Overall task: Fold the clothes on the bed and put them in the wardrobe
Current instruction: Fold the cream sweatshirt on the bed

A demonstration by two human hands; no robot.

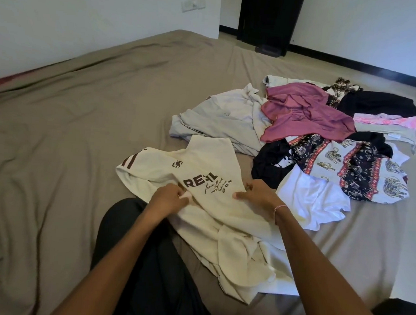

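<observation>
The left hand (167, 198) and right hand (258, 196) each pinch a fold of the cream T-shirt (209, 155), which lies on the bed (84, 102) just in front of them. Between the hands, brown block letters read "RE", a creased letter, then "L". Below that only "TAKE" is legible in the script. The pile of clothes (305, 114) lies beyond the right hand.

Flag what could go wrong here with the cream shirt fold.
1. The left hand and right hand pinch the cream shirt mid-body while its near part lies bunched: the fold may set crooked.
2. The white garment lies close beside the shirt and could get dragged along.
</observation>
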